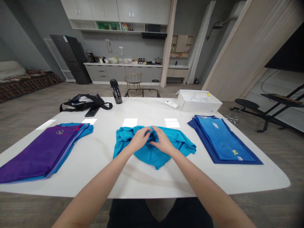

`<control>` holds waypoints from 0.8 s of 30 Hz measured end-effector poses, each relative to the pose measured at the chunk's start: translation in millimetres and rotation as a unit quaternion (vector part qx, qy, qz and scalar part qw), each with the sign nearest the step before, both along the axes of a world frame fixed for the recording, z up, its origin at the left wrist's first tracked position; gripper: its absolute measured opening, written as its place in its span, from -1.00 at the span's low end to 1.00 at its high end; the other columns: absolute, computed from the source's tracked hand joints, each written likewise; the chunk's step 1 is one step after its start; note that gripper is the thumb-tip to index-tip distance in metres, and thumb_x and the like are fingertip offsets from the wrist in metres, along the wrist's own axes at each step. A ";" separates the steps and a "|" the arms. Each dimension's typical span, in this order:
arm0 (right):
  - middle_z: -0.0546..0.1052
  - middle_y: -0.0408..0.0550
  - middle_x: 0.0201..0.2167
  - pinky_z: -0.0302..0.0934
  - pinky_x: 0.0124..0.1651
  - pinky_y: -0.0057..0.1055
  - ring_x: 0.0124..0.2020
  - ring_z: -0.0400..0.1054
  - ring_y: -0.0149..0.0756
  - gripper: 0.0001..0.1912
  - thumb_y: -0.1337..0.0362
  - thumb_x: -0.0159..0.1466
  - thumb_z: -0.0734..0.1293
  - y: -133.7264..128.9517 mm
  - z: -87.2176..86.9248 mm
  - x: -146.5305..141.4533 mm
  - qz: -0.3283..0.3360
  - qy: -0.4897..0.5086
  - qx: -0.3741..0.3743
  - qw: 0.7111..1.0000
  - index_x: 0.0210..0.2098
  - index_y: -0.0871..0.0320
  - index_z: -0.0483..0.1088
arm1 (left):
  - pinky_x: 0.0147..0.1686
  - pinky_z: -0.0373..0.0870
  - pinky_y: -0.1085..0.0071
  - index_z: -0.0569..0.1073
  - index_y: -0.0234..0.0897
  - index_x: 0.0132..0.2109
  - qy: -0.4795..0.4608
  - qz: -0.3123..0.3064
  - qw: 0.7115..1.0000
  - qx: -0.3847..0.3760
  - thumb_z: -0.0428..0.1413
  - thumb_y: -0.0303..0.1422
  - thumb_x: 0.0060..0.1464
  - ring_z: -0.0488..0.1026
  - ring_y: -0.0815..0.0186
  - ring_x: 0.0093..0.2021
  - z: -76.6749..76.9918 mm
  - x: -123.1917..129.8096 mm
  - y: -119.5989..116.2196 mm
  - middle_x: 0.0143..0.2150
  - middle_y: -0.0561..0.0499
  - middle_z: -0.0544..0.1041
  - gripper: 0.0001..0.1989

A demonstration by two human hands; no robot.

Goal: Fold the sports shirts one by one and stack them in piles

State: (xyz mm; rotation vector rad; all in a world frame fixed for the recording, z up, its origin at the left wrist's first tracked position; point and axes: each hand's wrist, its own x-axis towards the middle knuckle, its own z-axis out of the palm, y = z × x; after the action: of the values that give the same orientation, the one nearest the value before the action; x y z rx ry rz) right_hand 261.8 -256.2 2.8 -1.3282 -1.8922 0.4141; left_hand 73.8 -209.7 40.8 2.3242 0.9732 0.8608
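A crumpled turquoise garment (152, 155) lies bunched on the white table (95, 171) in front of me. My left hand (140, 138) is at its upper middle, with thumb and fingers closed on a fold of the cloth. Close beside it, my right hand (161, 140) touches the same part, its fingers curved and its thumb apart from them. To the left is a stack of folded clothes with a purple one (40, 152) on top. Folded blue clothes (225, 139) lie in a stack to the right.
Toward the table's far side are a black bag (86, 103), a phone (92, 111), a dark bottle (116, 91), a small white device (171, 104) and an open white box (198, 103). A chair (133, 79) stands beyond.
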 end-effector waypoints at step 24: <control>0.59 0.18 -0.21 0.27 0.00 -0.19 -0.12 0.45 0.00 -0.71 0.20 0.23 0.24 70.1 -10.9 157.6 -0.417 0.108 -0.102 0.897 -0.21 0.22 0.52 | -0.07 0.42 0.31 0.48 -0.22 -0.05 -0.144 0.269 0.948 -0.090 -0.01 -0.24 0.24 0.53 0.20 -0.09 -39.9 -51.5 90.7 -0.13 -0.04 0.60 -0.74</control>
State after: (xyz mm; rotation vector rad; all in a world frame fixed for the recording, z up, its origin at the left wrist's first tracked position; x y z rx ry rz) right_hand 419.4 -186.0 -8.1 -1.9851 -0.9688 0.2912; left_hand 22.3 -119.1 0.9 1.7315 1.5084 1.2173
